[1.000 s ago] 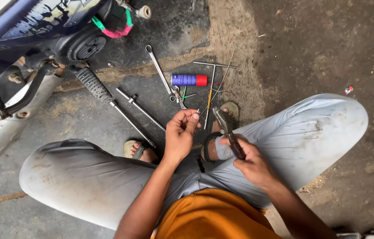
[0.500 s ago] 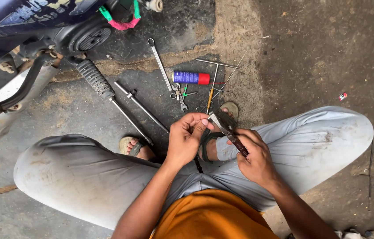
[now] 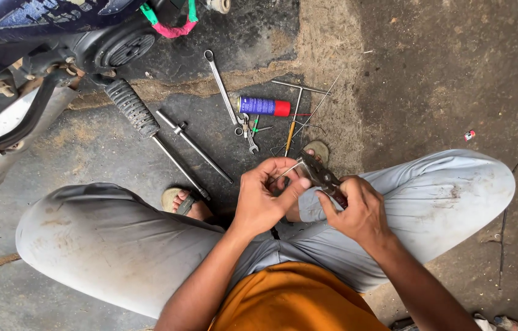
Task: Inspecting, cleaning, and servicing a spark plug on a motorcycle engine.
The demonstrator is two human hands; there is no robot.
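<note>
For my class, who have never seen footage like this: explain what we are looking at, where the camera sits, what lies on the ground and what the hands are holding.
The camera is worn on a person's head and looks straight down, so you see their own arms, knees and sandalled feet as they squat on a concrete floor. There is no robot here, only two bare hands. The right hand grips a pair of pliers, whose tip pinches a thin metal pin. The left hand pinches the other end of that pin with its fingertips. On the ground ahead lie a long spanner, a screwdriver with a blue and red handle, a T-shaped rod, some thin wires and two long metal rods. At top left stands part of a motorcycle, with a ribbed rubber footpeg sticking out.
</note>
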